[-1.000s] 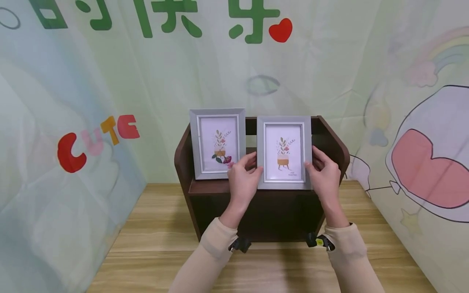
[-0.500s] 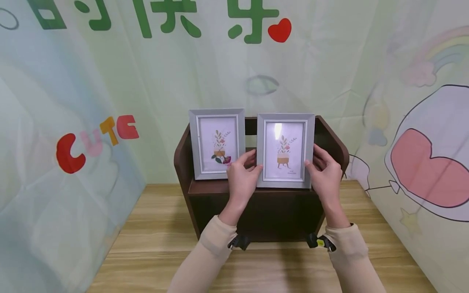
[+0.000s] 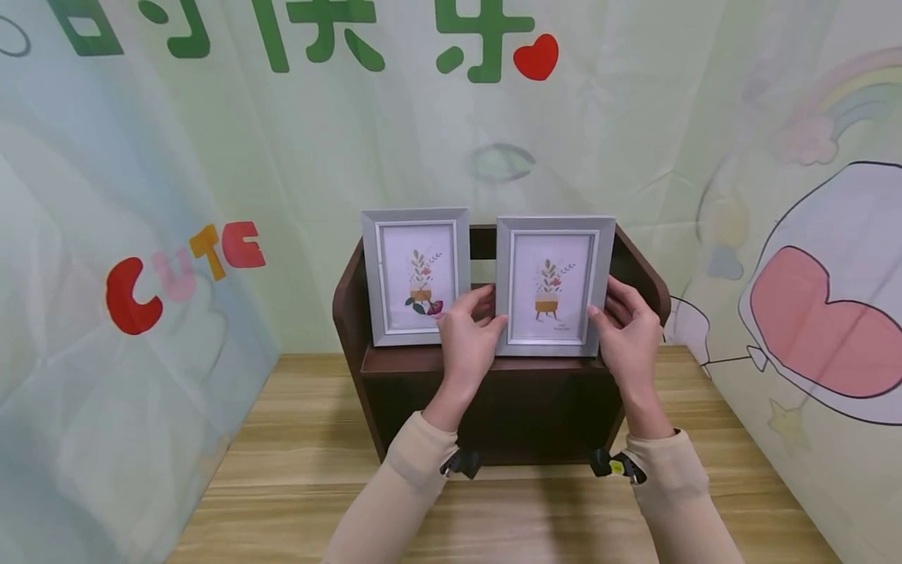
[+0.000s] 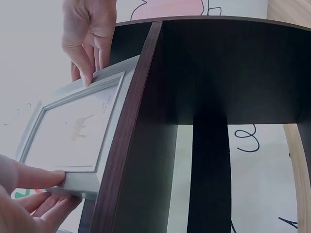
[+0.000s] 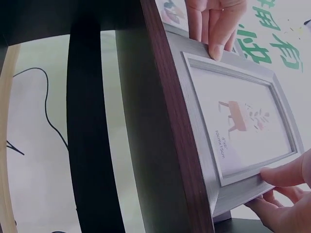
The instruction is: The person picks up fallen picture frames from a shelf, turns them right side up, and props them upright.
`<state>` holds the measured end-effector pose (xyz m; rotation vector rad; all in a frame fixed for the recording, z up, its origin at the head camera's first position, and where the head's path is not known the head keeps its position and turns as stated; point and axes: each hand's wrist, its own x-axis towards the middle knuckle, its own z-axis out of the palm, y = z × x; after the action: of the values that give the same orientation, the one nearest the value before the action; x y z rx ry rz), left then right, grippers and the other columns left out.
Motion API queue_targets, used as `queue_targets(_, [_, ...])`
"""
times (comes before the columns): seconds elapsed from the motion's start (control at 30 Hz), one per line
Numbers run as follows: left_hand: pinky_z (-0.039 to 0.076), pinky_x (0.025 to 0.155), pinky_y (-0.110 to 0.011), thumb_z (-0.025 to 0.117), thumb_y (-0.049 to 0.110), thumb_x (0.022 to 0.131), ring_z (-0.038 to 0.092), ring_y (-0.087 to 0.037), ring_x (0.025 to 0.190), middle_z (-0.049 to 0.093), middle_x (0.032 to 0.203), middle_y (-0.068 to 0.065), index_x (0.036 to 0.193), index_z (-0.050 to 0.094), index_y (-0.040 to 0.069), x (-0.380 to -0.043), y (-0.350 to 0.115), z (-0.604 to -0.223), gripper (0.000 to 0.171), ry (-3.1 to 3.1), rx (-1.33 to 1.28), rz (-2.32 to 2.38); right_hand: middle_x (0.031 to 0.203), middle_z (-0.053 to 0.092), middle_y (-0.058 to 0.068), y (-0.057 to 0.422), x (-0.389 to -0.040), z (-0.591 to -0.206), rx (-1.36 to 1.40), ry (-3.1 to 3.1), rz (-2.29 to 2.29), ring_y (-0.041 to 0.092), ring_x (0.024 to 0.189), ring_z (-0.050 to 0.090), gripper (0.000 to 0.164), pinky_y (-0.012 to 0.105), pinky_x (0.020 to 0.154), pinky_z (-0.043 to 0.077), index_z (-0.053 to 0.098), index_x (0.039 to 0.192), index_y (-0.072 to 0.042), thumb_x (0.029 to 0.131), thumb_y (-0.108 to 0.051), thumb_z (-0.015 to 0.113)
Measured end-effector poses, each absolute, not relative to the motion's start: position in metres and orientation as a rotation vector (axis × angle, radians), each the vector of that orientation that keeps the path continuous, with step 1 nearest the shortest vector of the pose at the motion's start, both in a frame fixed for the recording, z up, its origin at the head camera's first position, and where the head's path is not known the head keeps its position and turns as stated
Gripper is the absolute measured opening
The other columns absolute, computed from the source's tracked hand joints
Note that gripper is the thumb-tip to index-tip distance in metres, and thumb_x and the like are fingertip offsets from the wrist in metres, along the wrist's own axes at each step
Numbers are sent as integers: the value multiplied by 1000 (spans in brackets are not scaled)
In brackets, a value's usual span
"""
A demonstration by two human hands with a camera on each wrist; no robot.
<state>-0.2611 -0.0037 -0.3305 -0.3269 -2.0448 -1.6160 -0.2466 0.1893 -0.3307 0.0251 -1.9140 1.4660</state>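
In the head view, right of centre, we see a grey picture frame [image 3: 552,286] standing between our two hands, and what matters most for handling it is that its long axis runs up and down, across the line from one hand to the other. Our left hand [image 3: 470,337] pinches the left long side and our right hand [image 3: 629,337] the right one, each with the thumb on the front border, so neither hand is nearer than the other. Both grips sit below mid-height, so most of the frame rises above them, toward the upper part of the view, with a shorter part reaching below. Its bottom edge lies at the front of the dark brown shelf [image 3: 493,415]; we cannot tell whether it bears weight there or hangs just clear. A matching second frame [image 3: 416,274] stands on the shelf to the left, near our left hand, with a narrow gap between the two.
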Motion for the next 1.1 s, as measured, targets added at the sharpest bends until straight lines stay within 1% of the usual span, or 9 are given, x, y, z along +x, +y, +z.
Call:
queue_targets(0.23, [56, 80, -32, 74, 0, 78, 68, -25, 97, 65, 110, -16, 116, 65, 0, -265, -2, -331, 39, -2029, -367, -1617, 122, 64, 11, 188, -249, -333, 43, -1839, 1474, 24, 109, 63, 44, 23, 87, 51, 61, 124, -3, 82, 7, 67])
queue_targets(0.47, [56, 80, -32, 74, -1, 78, 68, -25, 95, 64, 107, -15, 113, 65, 0, -267, 0, -333, 36, -2019, -371, -1613, 121, 64, 11, 186, -251, -334, 26, -1828, 1444, 23, 109, 64, 42, 23, 88, 51, 61, 123, -2, 83, 6, 66])
queue_targets(0.6, [56, 81, -31, 73, -1, 79, 68, -23, 98, 65, 107, -14, 112, 64, 1, -270, 1, -336, 34, -2017, -378, -1609, 119, 65, 14, 185, -255, -337, 28, -1809, 1413, 24, 108, 64, 40, 22, 87, 52, 60, 122, -1, 83, 7, 65])
queue_targets(0.67, [55, 82, -31, 72, 0, 80, 67, -22, 100, 66, 108, -14, 112, 63, 2, -272, 2, -336, 33, -2017, -386, -1612, 119, 65, 14, 185, -257, -338, 33, -1802, 1391, 24, 107, 64, 39, 24, 87, 52, 60, 121, 0, 83, 6, 65])
queue_targets(0.77, [55, 84, -31, 70, 0, 82, 66, -22, 102, 66, 108, -13, 113, 61, 2, -273, 3, -337, 33, -2020, -393, -1618, 120, 65, 15, 185, -260, -339, 51, -1783, 1387, 23, 108, 64, 39, 29, 88, 52, 59, 122, 0, 84, 5, 65])
queue_targets(0.83, [55, 84, -31, 70, 0, 82, 66, -21, 102, 67, 108, -13, 114, 61, 2, -274, 3, -337, 33, -2028, -388, -1607, 121, 64, 15, 184, -261, -340, 55, -1779, 1387, 22, 109, 64, 39, 33, 90, 51, 59, 123, 0, 84, 3, 66])
queue_targets(0.9, [55, 84, -31, 70, 0, 83, 66, -21, 100, 67, 107, -14, 113, 61, 1, -274, 3, -338, 32, -2035, -384, -1592, 120, 64, 15, 184, -262, -341, 43, -1778, 1382, 22, 108, 64, 38, 35, 90, 52, 59, 122, 0, 85, 2, 66])
queue_targets(0.97, [55, 84, -31, 70, 1, 83, 67, -21, 98, 67, 107, -14, 113, 61, 2, -273, 3, -339, 31, -2044, -384, -1572, 119, 65, 14, 183, -263, -342, 23, -1782, 1367, 22, 107, 65, 36, 33, 89, 52, 60, 121, 0, 85, 2, 65])
queue_targets(1.1, [56, 84, -31, 69, 2, 83, 68, -21, 96, 68, 106, -14, 112, 61, 1, -272, 3, -340, 30, -2048, -401, -1533, 116, 66, 13, 183, -264, -342, -1, -1786, 1333, 21, 105, 66, 34, 26, 86, 53, 61, 119, 0, 86, 2, 64])
